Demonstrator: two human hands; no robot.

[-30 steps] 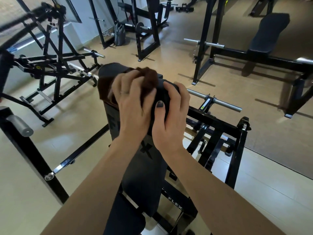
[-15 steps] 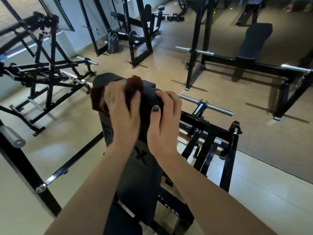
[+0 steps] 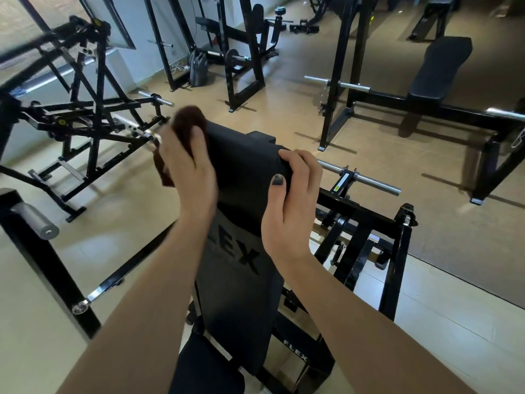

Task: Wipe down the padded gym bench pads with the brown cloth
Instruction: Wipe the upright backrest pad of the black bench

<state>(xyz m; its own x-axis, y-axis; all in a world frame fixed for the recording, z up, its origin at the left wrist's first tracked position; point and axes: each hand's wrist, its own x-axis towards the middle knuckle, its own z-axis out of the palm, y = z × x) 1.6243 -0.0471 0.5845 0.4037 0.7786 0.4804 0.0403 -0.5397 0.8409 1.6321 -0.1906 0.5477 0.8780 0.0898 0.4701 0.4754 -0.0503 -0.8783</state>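
A black padded back pad (image 3: 241, 280) marked FLEX rises steeply in front of me, with the black seat pad (image 3: 204, 371) below it at the bottom edge. My left hand (image 3: 190, 169) presses the brown cloth (image 3: 186, 120) against the pad's top left corner; part of the cloth hangs down the left side. My right hand (image 3: 289, 194) grips the pad's top right corner, thumb on the front face and fingers curled behind it.
The bench's black frame (image 3: 366, 237) with a chrome peg (image 3: 366, 180) stands to the right. A black post with a grey roller (image 3: 37, 223) is at the left. Other machines (image 3: 79, 115) and a second bench (image 3: 437, 69) stand farther off on the tan floor.
My left hand has slid the cloth leftward across the pad's top, from beside the right hand to the left corner. The right hand keeps its grip on the right corner.
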